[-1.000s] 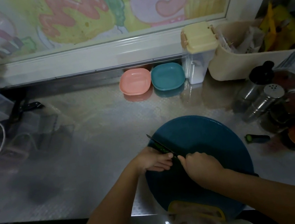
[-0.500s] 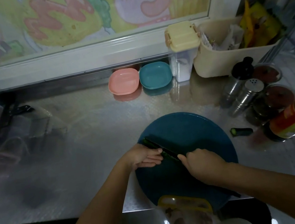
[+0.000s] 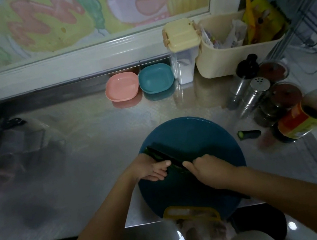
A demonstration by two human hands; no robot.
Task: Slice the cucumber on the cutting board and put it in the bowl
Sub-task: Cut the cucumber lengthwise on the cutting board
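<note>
1. Change. One second ago the knife was held with its tip raised, clear beyond the left hand. The blade now lies low along the top of the cucumber, between the two hands. Judgement: a cutting stroke has begun. No loose slice shows on the cutting board, so slicing is at an early stage and the transfer step is not yet due.

2. Hands. The left hand's fingers are extended toward the right hand and press the cucumber onto the board. The right hand is clenched round the knife handle, with the forefinger laid forward along the blade's back.

3. Location. The cucumber lies on the board under the left hand's fingers and runs out past its knuckles. A short green stretch also shows just ahead of the right forefinger.

4. Axis. The long axis runs diagonally. One end points away beyond the left hand; the other points at the right hand. The blade follows nearly the same line. In this dim light it cannot be settled whether the edge has entered the flesh.

5. Surroundings. A cut end piece lies on the counter, off to the outer side of the right hand. A pink bowl and a teal bowl stand side by side, well beyond both hands.
</note>
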